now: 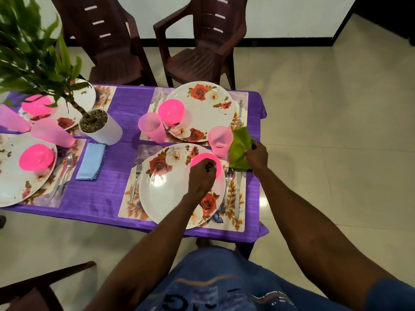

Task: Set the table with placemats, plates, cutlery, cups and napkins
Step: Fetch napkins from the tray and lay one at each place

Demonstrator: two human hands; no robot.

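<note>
- Left of the plant (89,117), two places look set; a blue napkin (91,161) lies on the desk (116,194).
- Right of the plant, the left hand (202,176) grips a pink bowl (206,162) on the near plate (170,189).
- Farther right, the right hand (257,157) pinches a green napkin (240,149), not yet laid flat; a cup (220,140) crowds it.

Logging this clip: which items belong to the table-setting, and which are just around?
Job: green napkin held by right hand; pink bowl under left hand; floral plate; placemat; pink cup; fork; blue napkin.
Around: potted plant; brown chairs.
</note>
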